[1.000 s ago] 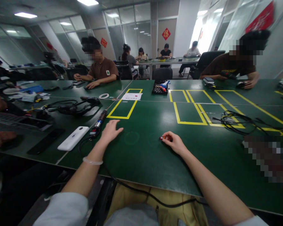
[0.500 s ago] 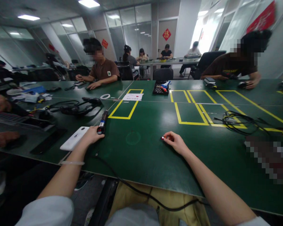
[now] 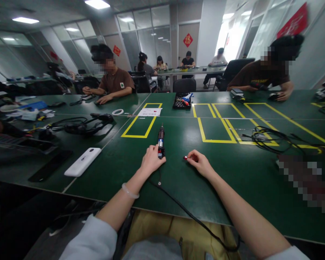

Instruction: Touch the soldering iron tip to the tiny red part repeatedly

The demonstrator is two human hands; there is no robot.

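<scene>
Plainly, left hand [image 3: 149, 162] round a screwdriver-like tool [image 3: 161, 139], right hand [image 3: 202, 165] pinching a small red piece [image 3: 185, 157].
Left fingers curl at the tool's lower end, on the near worktop [image 3: 189, 193]; it looks rigid, weighty (best held round the barrel), the piece light.

Room bit dim. White ceiling lamps [image 3: 97, 4] glow at 10 and 11 o'clock. Window [image 3: 234, 36] between 1 and 2 o'clock brightest, washed white. Pale shine on green table [image 3: 186, 131] toward 2 o'clock. Soft shadow beside right arm [image 3: 241, 202] at 4 o'clock. Very dark at 8 o'clock. Walls [image 3: 321, 43] lean, stretched near edges. Far people [image 3: 160, 65] at 12 o'clock small, fuzzy. Square blocks [image 3: 306, 180] cover patch between 3 and 4 o'clock. Tiny red thing [image 3: 185, 157] in right hand [image 3: 199, 162] hard to see.
</scene>
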